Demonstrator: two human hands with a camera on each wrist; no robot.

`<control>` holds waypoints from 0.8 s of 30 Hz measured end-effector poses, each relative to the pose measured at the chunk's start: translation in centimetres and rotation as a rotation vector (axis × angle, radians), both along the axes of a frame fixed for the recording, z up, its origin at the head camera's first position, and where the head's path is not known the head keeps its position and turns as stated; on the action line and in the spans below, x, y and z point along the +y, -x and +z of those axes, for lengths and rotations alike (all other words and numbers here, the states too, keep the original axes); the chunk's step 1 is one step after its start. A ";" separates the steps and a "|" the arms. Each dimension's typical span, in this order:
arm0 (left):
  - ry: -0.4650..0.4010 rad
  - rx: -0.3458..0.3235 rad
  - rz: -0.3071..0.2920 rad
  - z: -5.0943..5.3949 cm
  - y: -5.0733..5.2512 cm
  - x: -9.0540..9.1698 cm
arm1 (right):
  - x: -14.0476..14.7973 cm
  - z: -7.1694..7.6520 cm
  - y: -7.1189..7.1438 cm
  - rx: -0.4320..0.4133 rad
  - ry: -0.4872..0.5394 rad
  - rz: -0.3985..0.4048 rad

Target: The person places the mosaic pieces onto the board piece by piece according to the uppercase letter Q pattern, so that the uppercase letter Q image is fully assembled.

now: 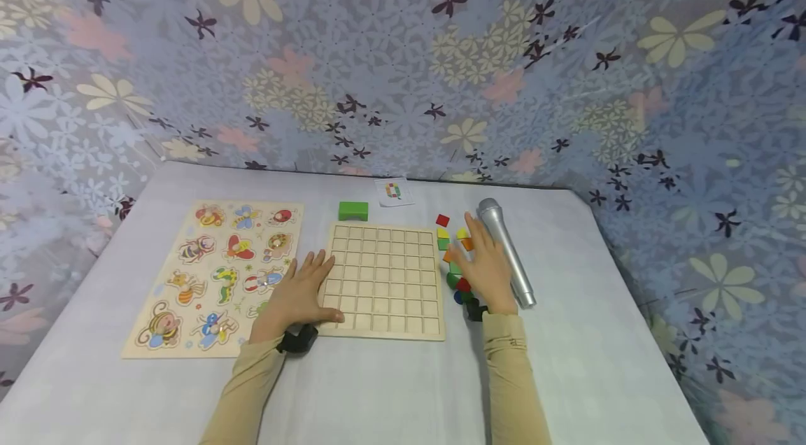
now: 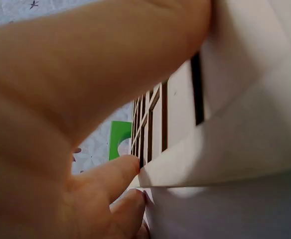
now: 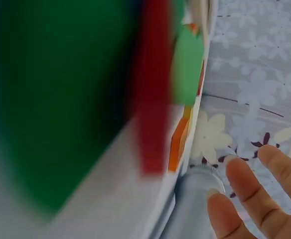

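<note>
A square wooden grid board [image 1: 384,284] lies on the table in the head view. My left hand [image 1: 296,298] rests on its left edge with fingers spread; in the left wrist view the thumb [image 2: 110,55] stretches over the board [image 2: 178,114]. To the right, my right hand [image 1: 490,270] is over small coloured pieces, among them a red one [image 1: 443,220] and a dark green one [image 1: 453,280]. Its fingers [image 3: 245,184] are extended, with no piece seen between them. Part of the pile is hidden beneath this hand. A blurred red piece [image 3: 153,89] looms close in the right wrist view.
A silver microphone [image 1: 510,256] lies just right of my right hand. Behind the grid board are a green arch block [image 1: 353,210] and a small printed card [image 1: 394,192]. On the left lies a wooden insect puzzle board [image 1: 151,352]. Flowered cloth [image 1: 403,81] hangs behind the table.
</note>
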State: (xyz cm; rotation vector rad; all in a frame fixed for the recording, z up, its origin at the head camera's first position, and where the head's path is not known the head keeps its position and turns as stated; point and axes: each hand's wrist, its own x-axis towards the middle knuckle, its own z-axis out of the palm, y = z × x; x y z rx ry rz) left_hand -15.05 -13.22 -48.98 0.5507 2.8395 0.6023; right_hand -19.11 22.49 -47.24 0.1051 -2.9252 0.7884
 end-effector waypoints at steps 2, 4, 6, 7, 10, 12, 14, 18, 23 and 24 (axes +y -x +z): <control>-0.013 -0.009 0.003 0.0 -0.1 -0.1 | -0.1 0.1 1.1 -0.025 0.019 0.015; -0.024 -0.010 0.000 0.0 -0.3 -0.1 | -0.3 0.2 2.0 -0.042 0.068 0.031; -0.038 -0.020 -0.004 0.0 -0.4 0.0 | -0.4 0.2 2.9 -0.053 0.123 0.038; -0.042 -0.018 -0.009 0.0 -0.5 0.0 | -0.5 0.0 3.3 -0.057 0.153 0.042; -0.055 -0.023 -0.008 -0.1 -0.8 0.1 | -0.7 -0.3 4.7 -0.089 0.265 0.049; -0.052 -0.011 -0.005 -0.1 -0.9 0.1 | -1.1 -0.6 5.6 -0.127 0.329 0.046; -0.048 -0.009 0.009 -0.1 -1.1 0.1 | -1.4 -0.9 6.5 -0.171 0.390 0.037; -0.040 0.006 0.019 -0.1 -1.2 0.1 | -1.8 -1.5 8.2 -0.216 0.479 -0.012; -0.035 -0.006 0.007 -0.1 -1.0 0.2 | -1.3 -2.5 10.2 -0.191 0.550 -0.106; -0.034 -0.011 0.009 0.0 -1.0 0.3 | -1.3 -2.5 10.6 -0.184 0.548 -0.111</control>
